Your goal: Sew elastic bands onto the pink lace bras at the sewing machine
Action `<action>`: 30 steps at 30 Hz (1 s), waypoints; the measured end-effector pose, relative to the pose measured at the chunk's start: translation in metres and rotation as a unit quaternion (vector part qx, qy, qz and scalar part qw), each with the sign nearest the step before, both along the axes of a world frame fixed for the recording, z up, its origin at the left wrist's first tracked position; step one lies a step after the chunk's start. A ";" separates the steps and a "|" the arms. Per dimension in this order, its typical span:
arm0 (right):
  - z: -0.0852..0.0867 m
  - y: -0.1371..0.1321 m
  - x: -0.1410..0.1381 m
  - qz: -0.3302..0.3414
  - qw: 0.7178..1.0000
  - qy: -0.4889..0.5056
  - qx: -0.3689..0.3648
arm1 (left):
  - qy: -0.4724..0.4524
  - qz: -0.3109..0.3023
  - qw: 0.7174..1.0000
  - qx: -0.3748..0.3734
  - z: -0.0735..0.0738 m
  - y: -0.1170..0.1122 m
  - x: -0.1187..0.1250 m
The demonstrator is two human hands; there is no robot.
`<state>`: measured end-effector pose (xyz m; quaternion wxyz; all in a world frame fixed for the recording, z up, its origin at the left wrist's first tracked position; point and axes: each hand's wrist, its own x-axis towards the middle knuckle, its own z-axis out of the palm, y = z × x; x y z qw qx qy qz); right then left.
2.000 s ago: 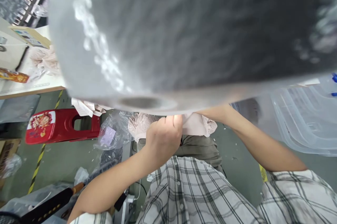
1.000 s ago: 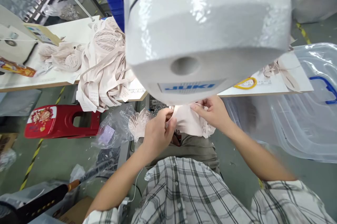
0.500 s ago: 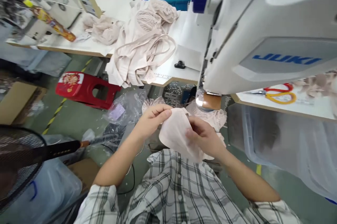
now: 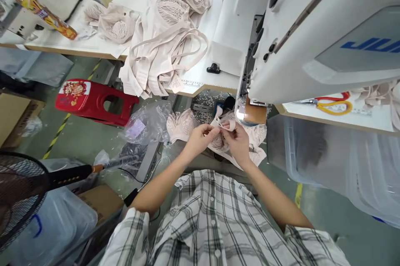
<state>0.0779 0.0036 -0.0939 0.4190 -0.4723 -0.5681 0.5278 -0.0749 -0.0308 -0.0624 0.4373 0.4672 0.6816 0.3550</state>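
Note:
A pale pink lace bra [image 4: 183, 125] lies across my lap, below the sewing machine [image 4: 312, 49]. My left hand [image 4: 201, 139] pinches part of it at the middle, thumb and forefinger together. Close beside it, my right hand [image 4: 236, 143] is closed on a narrow pale strap [image 4: 231, 126] of the same bra. Both sets of fingertips nearly meet. What exactly lies between the left fingertips is partly hidden. The machine's needle area, with a brown plate [image 4: 255, 112], stands just above and right of my right hand.
More pale bras [image 4: 168, 36] are heaped on the white table [image 4: 193, 76], their straps hanging over its edge. Scissors [image 4: 333, 106] with red and yellow handles lie at right. A red stool [image 4: 93, 101], plastic bags [image 4: 150, 122] and a clear bin [image 4: 315, 149] stand lower down.
The smooth pale fabric piece held up before my shirt is no longer spread out. Both hands have moved forward and closer together, onto the bra's strap area. The camera view has shifted.

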 end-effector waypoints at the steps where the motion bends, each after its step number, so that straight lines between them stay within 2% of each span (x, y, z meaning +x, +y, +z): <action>1: -0.002 -0.002 0.004 0.018 0.997 -0.049 0.050 | -0.070 -0.013 0.997 -0.015 -0.005 0.001 0.007; 2: -0.003 -0.004 0.008 0.036 0.990 -0.091 0.097 | -0.119 -0.013 0.993 -0.019 -0.008 0.001 0.012; 4: -0.003 -0.006 0.016 0.071 0.972 -0.149 0.168 | -0.147 0.008 0.989 -0.003 -0.010 0.003 0.019; 6: -0.001 -0.006 0.025 0.073 0.960 -0.175 0.204 | -0.112 0.013 0.993 0.017 -0.004 0.003 0.020; 9: 0.007 0.000 0.032 0.050 0.951 -0.208 0.223 | -0.034 -0.019 0.998 0.040 0.013 0.000 0.019; 12: 0.016 0.007 0.032 0.080 0.940 -0.240 0.231 | -0.013 -0.045 0.998 0.046 0.028 -0.003 0.020; 14: 0.020 0.009 0.030 0.080 0.937 -0.244 0.236 | -0.019 -0.047 0.998 0.045 0.032 -0.003 0.023; 19: 0.015 0.004 0.029 0.025 0.948 -0.224 0.225 | -0.026 -0.035 0.999 0.022 0.030 0.000 0.029; 24: 0.007 0.005 0.032 0.035 0.967 -0.181 0.173 | -0.011 -0.040 0.999 0.011 0.029 0.001 0.031; 30: 0.013 0.013 0.039 0.072 0.966 -0.202 0.143 | 0.016 -0.058 0.998 0.005 0.031 0.003 0.032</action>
